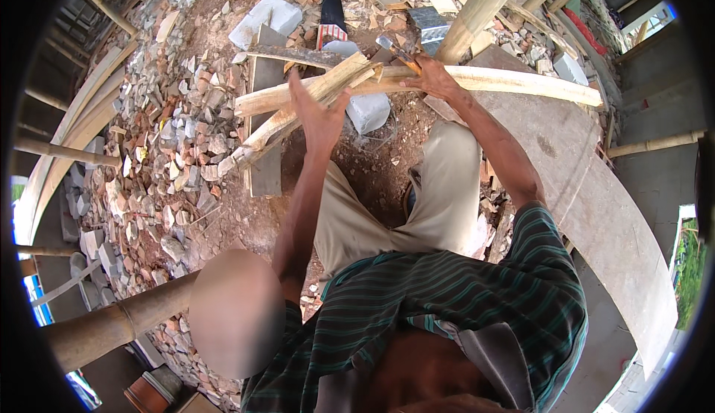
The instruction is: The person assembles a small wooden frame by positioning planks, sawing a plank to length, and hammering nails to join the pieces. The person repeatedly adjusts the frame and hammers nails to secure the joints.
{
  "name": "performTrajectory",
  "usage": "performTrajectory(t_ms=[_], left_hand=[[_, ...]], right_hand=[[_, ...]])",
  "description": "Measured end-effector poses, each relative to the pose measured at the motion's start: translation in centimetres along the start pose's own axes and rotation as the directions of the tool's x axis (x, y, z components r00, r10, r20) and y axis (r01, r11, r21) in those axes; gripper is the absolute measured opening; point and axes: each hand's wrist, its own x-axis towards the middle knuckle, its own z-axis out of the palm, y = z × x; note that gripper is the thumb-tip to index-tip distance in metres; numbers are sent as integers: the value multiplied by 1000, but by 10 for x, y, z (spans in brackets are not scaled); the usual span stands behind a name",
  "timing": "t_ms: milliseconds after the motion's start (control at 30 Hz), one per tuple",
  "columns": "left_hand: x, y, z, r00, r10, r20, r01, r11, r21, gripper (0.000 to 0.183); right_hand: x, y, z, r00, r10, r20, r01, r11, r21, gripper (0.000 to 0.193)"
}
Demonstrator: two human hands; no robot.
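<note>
My left hand (pixel 319 115) is over two crossed lengths of pale timber, its thumb and fingers spread apart. Beneath it a shorter wooden strip (pixel 346 72) slants down to the left. This strip crosses a long pale beam (pixel 514 84) that runs left to right in front of my knees. My right hand (pixel 436 78) is closed around a hand tool (pixel 406 58) with an orange and dark handle and a grey metal end; its exact kind is unclear. That hand is at the beam's upper edge. A grey block (pixel 369 113) lies below the beam.
A handsaw (pixel 333 7) with black blade and red-white handle lies beyond the beam. Broken brick rubble (pixel 171 145) covers the left ground. A bamboo post (pixel 484 14) stands at the far right, a large board (pixel 555 141) below it. Another bamboo pole (pixel 123 323) is lower left.
</note>
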Motion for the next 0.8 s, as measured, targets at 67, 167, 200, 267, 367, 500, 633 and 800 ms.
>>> performTrajectory(t_ms=[67, 167, 200, 267, 367, 500, 633, 800], left_hand=[[26, -11, 9, 906, 338, 255, -419, 803, 423, 100], [46, -32, 23, 801, 177, 572, -466, 784, 410, 95], [48, -39, 26, 810, 221, 543, -481, 779, 401, 92], [48, -48, 29, 812, 221, 540, -483, 775, 408, 86], [36, -56, 25, 777, 370, 509, -579, 736, 350, 75], [30, -58, 19, 718, 407, 565, -647, 690, 325, 73], [26, -57, 21, 713, 408, 570, -648, 693, 314, 77], [11, -58, 22, 704, 419, 574, -654, 698, 292, 78]], right_hand=[[2, 1, 5, 994, 43, 97, -37, 997, -60, 67], [0, -1, 9, 987, 16, 159, 30, 958, -286, 70], [-1, -1, 10, 989, 27, 147, 17, 958, -287, 70], [-4, -2, 13, 987, 56, 148, -15, 963, -268, 68], [-9, 0, 18, 996, -91, 12, 90, 938, -334, 58], [-11, 4, 21, 998, -62, 30, 67, 966, -248, 51], [-8, 7, 22, 995, -104, 7, 103, 973, -207, 48], [-3, 7, 22, 991, -134, 13, 134, 962, -239, 45]])
